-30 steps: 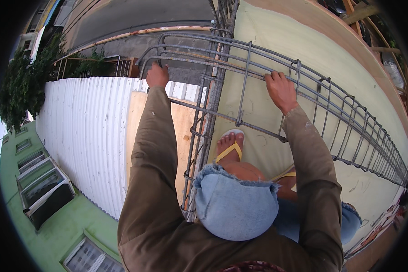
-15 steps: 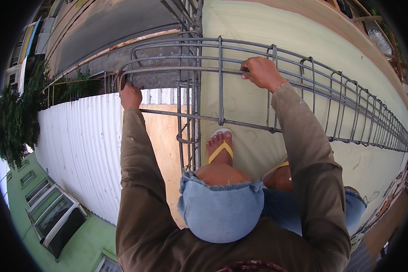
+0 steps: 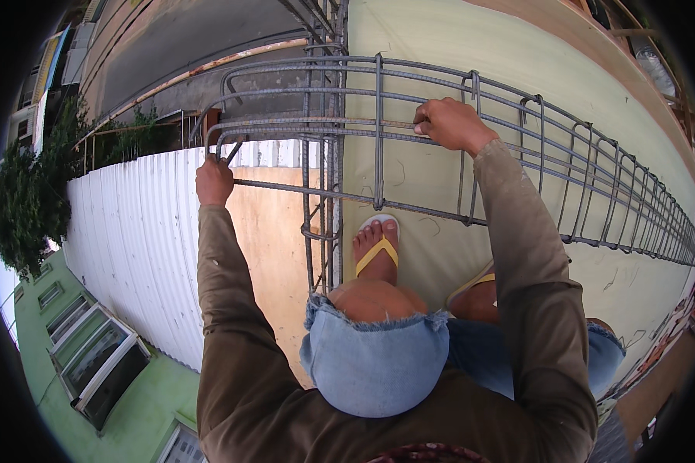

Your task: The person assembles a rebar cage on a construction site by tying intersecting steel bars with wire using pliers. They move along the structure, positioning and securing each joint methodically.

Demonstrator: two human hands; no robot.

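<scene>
A long rebar cage of lengthwise steel bars and rectangular stirrups runs across in front of me. Several of its bars end in bent hooks on the left. My left hand is closed round the near hooked bar end; its fingertips are partly hidden. Farther right, my right hand is closed on one of the middle lengthwise bars, between two stirrups. An upright bundle of column rebar crosses the cage between my hands.
I stand in flip-flops on a pale slab near its left edge. Beyond that edge drop a plywood panel, white corrugated sheeting and a road. A green building stands at lower left.
My left hand has moved nearer to me, and the hooked end has come with it, so two bars now show apart there. My right hand has shifted slightly right.
</scene>
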